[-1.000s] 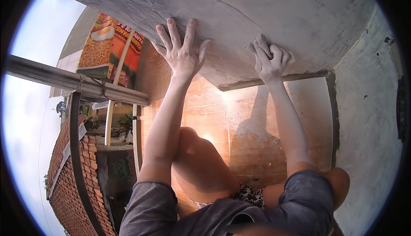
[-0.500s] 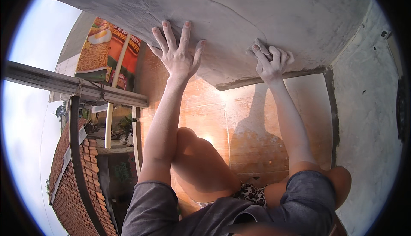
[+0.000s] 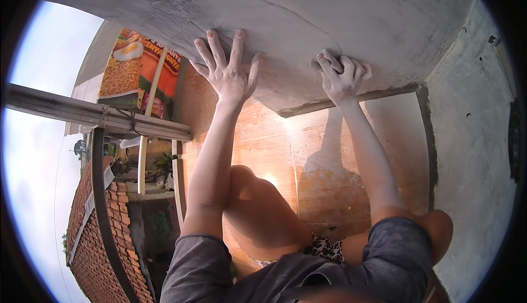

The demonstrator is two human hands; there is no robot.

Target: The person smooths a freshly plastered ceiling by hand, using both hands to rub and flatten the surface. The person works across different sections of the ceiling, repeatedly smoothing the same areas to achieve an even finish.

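Observation:
A grey plastered wall (image 3: 285, 23) with fine scratches and a curved line fills the top of the view. My left hand (image 3: 229, 75) lies on its lower part, fingers spread wide, with nothing in it. To the right, my right hand (image 3: 341, 78) presses a folded piece of grey sandpaper (image 3: 331, 57) against the plaster, its fingers bent over the sheet. Part of the sandpaper is hidden under the fingers. Pale dust coats both hands and forearms.
Orange tiles (image 3: 258, 127) with white smears lie below the wall's bottom edge. A second grey wall (image 3: 466, 154) stands close at my right. On the left are a metal beam (image 3: 66, 108), a tiled roof (image 3: 101, 220) and a food banner (image 3: 123, 69).
My right hand has shifted slightly left with the sandpaper, its fingers tilting a little. My left hand stays in place on the wall.

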